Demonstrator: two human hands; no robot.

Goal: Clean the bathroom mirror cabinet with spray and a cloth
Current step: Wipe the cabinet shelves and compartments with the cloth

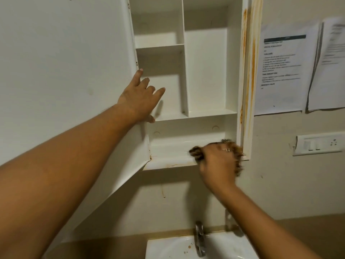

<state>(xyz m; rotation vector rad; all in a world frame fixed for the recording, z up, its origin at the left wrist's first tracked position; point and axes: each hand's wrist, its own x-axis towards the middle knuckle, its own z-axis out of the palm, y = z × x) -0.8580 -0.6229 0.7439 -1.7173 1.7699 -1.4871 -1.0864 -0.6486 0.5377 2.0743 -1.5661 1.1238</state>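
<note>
The white mirror cabinet hangs open on the wall, its shelves bare. Its door swings out to the left. My left hand rests flat against the door's inner edge, fingers straight. My right hand grips a brown patterned cloth and presses it on the cabinet's bottom shelf near the right corner; the hand and cloth are blurred. Orange rust stains run down the cabinet's right frame. No spray bottle is in view.
A white sink with brown specks and a chrome tap sit below the cabinet. Printed sheets hang on the wall to the right, above a white switch plate.
</note>
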